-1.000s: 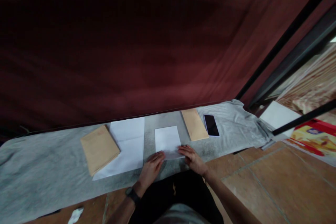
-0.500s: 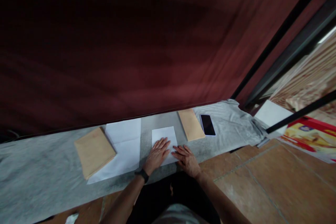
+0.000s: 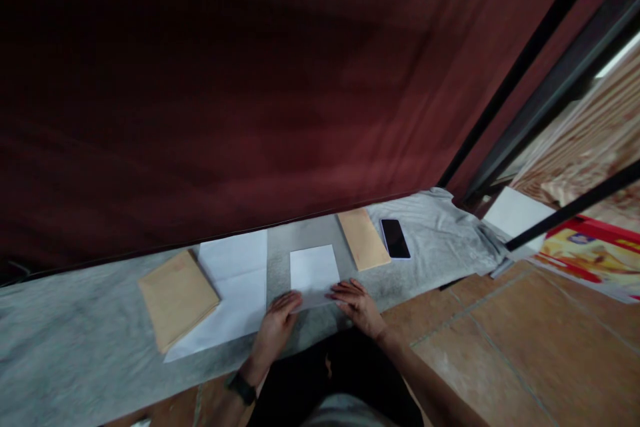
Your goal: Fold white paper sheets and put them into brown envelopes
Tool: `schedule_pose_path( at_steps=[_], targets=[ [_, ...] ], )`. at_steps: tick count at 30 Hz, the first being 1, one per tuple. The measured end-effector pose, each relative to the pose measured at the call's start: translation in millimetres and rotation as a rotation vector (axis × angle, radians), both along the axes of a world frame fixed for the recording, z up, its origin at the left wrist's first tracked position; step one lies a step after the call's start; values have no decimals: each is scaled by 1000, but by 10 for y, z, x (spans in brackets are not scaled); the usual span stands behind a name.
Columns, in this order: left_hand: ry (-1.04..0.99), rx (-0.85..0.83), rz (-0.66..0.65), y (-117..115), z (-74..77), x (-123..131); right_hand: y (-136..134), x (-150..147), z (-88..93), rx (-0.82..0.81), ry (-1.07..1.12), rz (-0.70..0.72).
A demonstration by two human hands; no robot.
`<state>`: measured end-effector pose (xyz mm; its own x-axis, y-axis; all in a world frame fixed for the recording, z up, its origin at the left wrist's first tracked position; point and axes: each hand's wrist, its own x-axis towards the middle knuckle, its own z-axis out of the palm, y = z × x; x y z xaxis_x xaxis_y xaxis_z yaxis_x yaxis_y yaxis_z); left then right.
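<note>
A small white sheet of paper (image 3: 315, 268) lies in front of me on a grey cloth, its near edge slightly raised and in shadow. My left hand (image 3: 281, 317) pinches the near left corner between thumb and fingers; a dark watch is on that wrist. At the near right corner, my right hand (image 3: 358, 304) has its fingers closed on the edge, the thumb mostly hidden. To the right of the paper is a brown envelope (image 3: 364, 237), with a phone (image 3: 395, 239) beside it, screen dark. On the left, a stack of brown envelopes (image 3: 176, 299) partly covers larger white sheets (image 3: 240, 280).
The grey cloth (image 3: 65, 340) covers a long narrow surface against a dark red panel (image 3: 280, 147). At the right stand a black metal bar (image 3: 505, 100), a white box (image 3: 517, 215) and a red and yellow printed box (image 3: 590, 253) over the tiled floor (image 3: 475, 353).
My left hand has slid from flat on the middle of the paper to its near left corner. The paper's near edge has come up slightly. My right hand has barely moved.
</note>
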<state>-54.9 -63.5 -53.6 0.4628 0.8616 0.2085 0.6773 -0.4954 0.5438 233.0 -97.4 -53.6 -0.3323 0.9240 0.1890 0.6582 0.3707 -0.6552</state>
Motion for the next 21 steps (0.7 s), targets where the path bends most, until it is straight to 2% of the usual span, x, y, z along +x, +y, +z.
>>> schedule_pose_path(
  at_steps=[4, 7, 13, 18, 21],
  targets=[
    [-107, -43, 111, 44, 17, 49, -6, 9, 27, 0, 81, -7],
    [-147, -59, 190, 53, 31, 66, 38, -5, -18, 44, 106, -40],
    [-205, -144, 312, 151, 70, 192, 252, -83, -109, 51, 24, -270],
    [-227, -83, 397, 248, 101, 272, 398, -195, -84, 1, -23, -385],
    [-196, -132, 427, 319, 147, 310, 458, -252, -62, -13, -59, -436]
  ],
)
